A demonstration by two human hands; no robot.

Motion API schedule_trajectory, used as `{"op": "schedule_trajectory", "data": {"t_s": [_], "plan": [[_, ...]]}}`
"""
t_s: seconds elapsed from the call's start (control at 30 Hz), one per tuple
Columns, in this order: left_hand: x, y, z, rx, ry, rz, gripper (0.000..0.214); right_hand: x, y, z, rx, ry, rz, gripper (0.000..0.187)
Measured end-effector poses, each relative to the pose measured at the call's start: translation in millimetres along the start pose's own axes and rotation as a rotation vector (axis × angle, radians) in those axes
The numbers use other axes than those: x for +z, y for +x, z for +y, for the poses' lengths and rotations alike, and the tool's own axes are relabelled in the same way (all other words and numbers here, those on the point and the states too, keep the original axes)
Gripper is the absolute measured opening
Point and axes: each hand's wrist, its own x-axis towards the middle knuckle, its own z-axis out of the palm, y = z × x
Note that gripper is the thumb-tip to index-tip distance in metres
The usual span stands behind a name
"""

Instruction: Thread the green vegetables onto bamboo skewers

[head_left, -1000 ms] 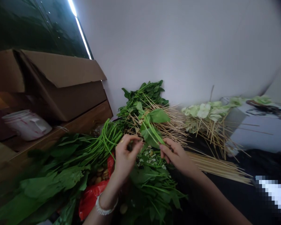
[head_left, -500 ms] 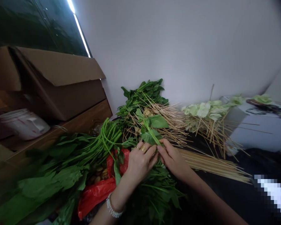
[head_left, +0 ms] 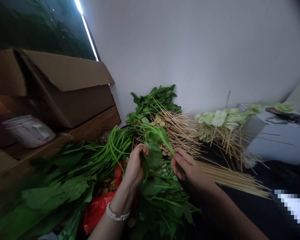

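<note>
My left hand (head_left: 135, 165) is closed on the lower leaves of a green leafy sprig (head_left: 153, 141), a bead bracelet on its wrist. My right hand (head_left: 186, 166) pinches the same sprig's stem a little to the right. The sprig rises between both hands above a heap of loose green leaves (head_left: 162, 196). Just behind it lie thin bamboo skewers (head_left: 182, 128), with some pale round pieces among them.
Long-stemmed greens (head_left: 90, 160) lie to the left over a red plastic bag (head_left: 97, 208). An open cardboard box (head_left: 65, 86) and a white tub (head_left: 28, 130) stand on a wooden ledge at left. Skewered pale leaves (head_left: 222, 121) lie at right, more skewers (head_left: 230, 176) in front.
My left hand moved off the right hand, back to the left, and now grips the sprig's lower leaves. The sprig has bent over and its top leaf has dropped.
</note>
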Motion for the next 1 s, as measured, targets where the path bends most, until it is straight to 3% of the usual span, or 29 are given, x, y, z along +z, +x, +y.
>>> {"op": "schedule_trajectory", "data": {"t_s": [0.17,0.5,0.6,0.77,0.9,1.0], "plan": [[-11.0,3,10,-0.075,-0.231,-0.054,0.016,-7,3,-1,-0.062,0.098,-0.047,0.026],[-23.0,0,10,0.079,-0.106,-0.038,0.021,-10,4,1,-0.006,-0.043,0.023,0.033],[-27.5,1,11,0.192,0.056,0.048,0.021,-13,4,0,-0.061,-0.201,0.055,0.032],[-33.5,0,22,0.577,0.5,0.195,0.007,-14,2,0,-0.215,-0.538,0.153,0.03],[-38.0,-2,26,0.858,0.887,0.087,0.031,-10,0,1,-0.352,-0.768,0.161,0.029],[-43.3,-1,19,0.958,1.113,-0.036,0.034,-6,-2,1,-0.382,-0.905,0.167,0.031]]}}
